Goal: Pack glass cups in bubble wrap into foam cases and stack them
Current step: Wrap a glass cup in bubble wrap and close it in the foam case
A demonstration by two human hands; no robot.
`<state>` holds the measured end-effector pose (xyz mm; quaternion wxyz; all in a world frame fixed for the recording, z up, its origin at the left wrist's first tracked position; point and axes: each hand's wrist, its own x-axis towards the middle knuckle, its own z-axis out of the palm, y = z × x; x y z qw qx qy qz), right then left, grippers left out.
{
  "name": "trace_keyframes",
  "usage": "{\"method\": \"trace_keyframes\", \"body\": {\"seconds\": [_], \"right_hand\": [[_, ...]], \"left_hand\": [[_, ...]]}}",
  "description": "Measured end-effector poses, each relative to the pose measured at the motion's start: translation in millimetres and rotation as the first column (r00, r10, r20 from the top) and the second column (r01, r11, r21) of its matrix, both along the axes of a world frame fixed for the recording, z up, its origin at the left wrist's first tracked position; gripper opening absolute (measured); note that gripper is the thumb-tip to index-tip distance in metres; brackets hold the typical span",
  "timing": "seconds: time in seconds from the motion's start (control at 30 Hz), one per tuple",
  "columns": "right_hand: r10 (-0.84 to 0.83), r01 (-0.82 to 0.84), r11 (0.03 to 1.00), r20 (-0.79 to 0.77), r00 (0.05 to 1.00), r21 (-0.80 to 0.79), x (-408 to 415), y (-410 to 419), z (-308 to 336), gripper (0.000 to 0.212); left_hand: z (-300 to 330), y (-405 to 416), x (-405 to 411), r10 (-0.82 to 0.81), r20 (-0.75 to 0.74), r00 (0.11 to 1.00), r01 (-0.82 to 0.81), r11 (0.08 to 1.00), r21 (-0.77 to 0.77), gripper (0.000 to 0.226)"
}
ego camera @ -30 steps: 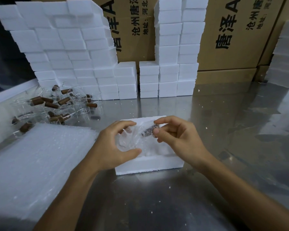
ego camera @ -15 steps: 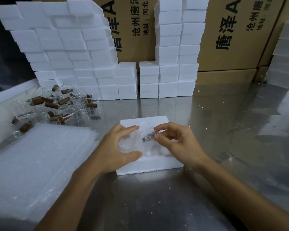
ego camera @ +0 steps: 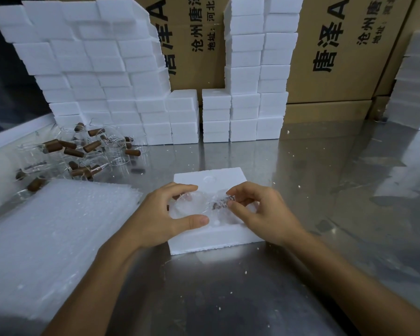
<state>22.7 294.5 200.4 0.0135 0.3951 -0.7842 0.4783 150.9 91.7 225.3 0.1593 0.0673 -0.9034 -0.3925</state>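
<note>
while the bubble-wrapped glass cup (ego camera: 195, 207) sits low in the cavity of the open foam case half (ego camera: 211, 236) on the steel table (ego camera: 325, 202), both hands are on it: the left hand (ego camera: 160, 219) has thumb and fingers curled around the round body, and the right hand (ego camera: 260, 212) pinches the wrapped handle end between thumb and fingertips. looks to me like the seating step, and probably close to done. i'd press evenly with both hands so the cup drops flat into the recess, and tuck any loose wrap inside so the lid half can close flush. don't twist at the handle, that's likely the weak spot on glass like this. can't tell from here if the cup is fully bottomed out, the wrap is too clear. more unwrapped glass cups with brown handles (ego camera: 83, 149) lie in a heap at the far left, a stack of bubble wrap sheets (ego camera: 46, 238) is just left of the case, and stacked foam cases (ego camera: 107, 81) line the back against cardboard boxes (ego camera: 337, 44).
</note>
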Motion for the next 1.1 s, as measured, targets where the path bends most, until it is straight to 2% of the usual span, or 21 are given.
{"method": "trace_keyframes", "body": {"seconds": [0.17,0.63,1.1], "right_hand": [[-0.019,0.020,0.999,-0.049,0.999,0.026,1,-1,0,0.014],[-0.084,0.089,0.993,-0.071,0.994,0.075,2,2,4,0.018],[-0.110,0.122,0.988,-0.120,0.987,0.096,4,2,6,0.015]], "left_hand": [[-1,1,-1,0.030,-0.014,0.999,-0.031,0.999,-0.034,0.070],[-13,4,-9,0.060,-0.035,0.998,-0.061,0.998,-0.029,0.099],[-9,12,-10,0.035,0.003,0.999,-0.035,0.991,-0.127,0.091]]}}
